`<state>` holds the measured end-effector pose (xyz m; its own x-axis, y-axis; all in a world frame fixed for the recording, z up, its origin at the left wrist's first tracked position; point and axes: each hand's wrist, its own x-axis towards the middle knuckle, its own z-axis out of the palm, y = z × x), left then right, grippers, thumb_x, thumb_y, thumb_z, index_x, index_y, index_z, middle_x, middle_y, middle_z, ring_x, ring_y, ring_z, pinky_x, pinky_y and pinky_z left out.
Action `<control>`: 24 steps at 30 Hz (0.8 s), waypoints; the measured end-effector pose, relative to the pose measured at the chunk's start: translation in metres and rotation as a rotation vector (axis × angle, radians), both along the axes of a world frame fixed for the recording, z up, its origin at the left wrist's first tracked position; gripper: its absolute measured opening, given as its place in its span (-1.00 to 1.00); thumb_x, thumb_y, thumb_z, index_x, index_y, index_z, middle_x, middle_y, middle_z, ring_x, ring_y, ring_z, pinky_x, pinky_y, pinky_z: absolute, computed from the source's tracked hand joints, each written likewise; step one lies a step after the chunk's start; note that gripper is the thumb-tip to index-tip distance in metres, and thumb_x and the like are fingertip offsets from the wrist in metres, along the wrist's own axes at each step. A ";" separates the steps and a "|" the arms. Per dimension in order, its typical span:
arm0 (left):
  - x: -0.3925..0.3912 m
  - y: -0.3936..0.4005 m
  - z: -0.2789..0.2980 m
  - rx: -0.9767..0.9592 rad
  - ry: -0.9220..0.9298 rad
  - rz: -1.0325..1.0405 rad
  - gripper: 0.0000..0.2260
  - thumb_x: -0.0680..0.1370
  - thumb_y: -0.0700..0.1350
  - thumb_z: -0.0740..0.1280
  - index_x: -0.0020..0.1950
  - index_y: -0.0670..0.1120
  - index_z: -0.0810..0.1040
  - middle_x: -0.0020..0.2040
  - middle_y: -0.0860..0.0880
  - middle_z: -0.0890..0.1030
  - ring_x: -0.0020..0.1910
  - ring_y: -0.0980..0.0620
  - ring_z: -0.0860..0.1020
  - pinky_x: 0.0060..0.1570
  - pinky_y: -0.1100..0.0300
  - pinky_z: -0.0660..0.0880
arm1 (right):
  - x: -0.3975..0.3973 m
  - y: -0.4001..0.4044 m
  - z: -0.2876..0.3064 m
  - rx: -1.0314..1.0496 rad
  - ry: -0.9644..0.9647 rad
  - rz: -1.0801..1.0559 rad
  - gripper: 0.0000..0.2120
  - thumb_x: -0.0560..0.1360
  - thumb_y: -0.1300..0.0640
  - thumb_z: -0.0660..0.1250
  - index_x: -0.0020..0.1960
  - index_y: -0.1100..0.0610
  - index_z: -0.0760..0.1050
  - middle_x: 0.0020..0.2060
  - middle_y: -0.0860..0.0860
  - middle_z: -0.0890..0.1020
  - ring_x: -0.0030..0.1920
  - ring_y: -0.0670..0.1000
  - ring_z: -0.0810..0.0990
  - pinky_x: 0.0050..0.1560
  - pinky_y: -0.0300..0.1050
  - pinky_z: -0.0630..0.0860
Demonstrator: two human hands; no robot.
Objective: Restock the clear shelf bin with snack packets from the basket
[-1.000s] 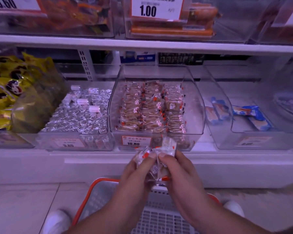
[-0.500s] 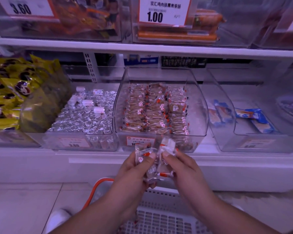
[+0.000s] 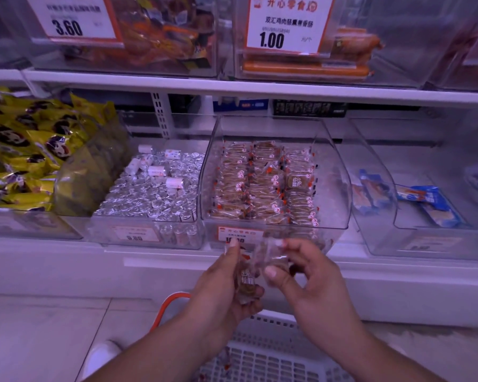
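Note:
The clear shelf bin (image 3: 334,172) stands at the centre of the lower shelf, holding rows of clear snack packets (image 3: 262,183) with brown biscuits and red marks. Just below its front wall, my left hand (image 3: 226,288) grips a small stack of the same snack packets (image 3: 246,279). My right hand (image 3: 309,279) pinches one clear packet (image 3: 273,257) between thumb and fingers, a little apart from the left stack. The white basket (image 3: 262,354) with an orange handle (image 3: 169,304) sits on the floor under my forearms.
Left of the bin is a bin of silver foil pieces (image 3: 155,197), then yellow bags (image 3: 25,161). To the right, a clear bin holds blue packets (image 3: 425,205). An upper shelf (image 3: 232,86) overhangs with price tags. My shoe (image 3: 100,357) is beside the basket.
My hands have risen a little toward the bin front and drawn apart. The right hand has pulled one packet away from the bunch that the left hand holds.

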<state>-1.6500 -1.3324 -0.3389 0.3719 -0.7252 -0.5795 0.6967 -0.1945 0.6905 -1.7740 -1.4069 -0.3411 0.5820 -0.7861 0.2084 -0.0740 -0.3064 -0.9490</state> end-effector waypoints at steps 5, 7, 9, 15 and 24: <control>0.007 0.004 0.007 -0.110 0.175 -0.205 -0.64 0.46 0.19 0.42 -0.05 -0.11 0.64 -0.25 -0.12 0.58 -0.39 -0.04 0.55 -0.43 0.16 0.52 | -0.009 -0.019 -0.001 -0.852 0.081 0.231 -0.66 0.46 0.41 0.35 0.16 0.13 0.65 0.21 -0.02 0.61 0.22 0.02 0.54 0.23 -0.12 0.46; 0.009 0.005 0.006 -0.164 0.101 -0.226 -0.73 0.43 0.03 0.47 0.02 -0.11 0.60 -0.23 -0.09 0.60 -0.35 0.01 0.57 -0.37 0.15 0.55 | -0.011 -0.022 -0.002 -0.847 0.049 0.273 -0.71 0.49 0.37 0.34 0.15 0.15 0.66 0.20 0.02 0.61 0.23 0.03 0.53 0.23 -0.16 0.46; 0.012 0.004 0.004 -0.194 0.024 -0.142 -0.72 0.41 -0.07 0.48 0.06 -0.12 0.57 -0.19 -0.09 0.62 -0.34 0.01 0.59 -0.36 0.15 0.56 | -0.014 -0.024 0.005 -0.694 0.018 0.193 -0.76 0.51 0.27 0.38 0.14 0.07 0.66 0.10 -0.06 0.65 0.14 -0.04 0.59 0.15 -0.23 0.49; 0.000 0.005 -0.002 -0.162 -0.186 -0.019 -0.49 0.31 -0.02 0.53 0.19 -0.17 0.54 -0.07 -0.14 0.65 -0.24 -0.05 0.62 -0.28 0.09 0.58 | -0.010 -0.025 0.013 0.502 -0.261 0.057 -0.59 0.21 0.09 0.54 0.06 0.07 0.67 -0.11 0.11 0.74 -0.17 -0.01 0.68 -0.16 -0.22 0.60; -0.013 0.001 0.005 -0.316 -0.052 0.017 -0.57 0.47 -0.11 0.32 0.32 -0.21 0.52 0.19 -0.25 0.64 0.05 -0.15 0.64 0.12 -0.18 0.56 | 0.011 0.007 0.001 0.848 -0.164 -0.069 -0.58 0.40 -0.06 0.38 0.10 0.23 0.65 -0.03 0.17 0.72 -0.06 0.11 0.70 -0.02 -0.01 0.62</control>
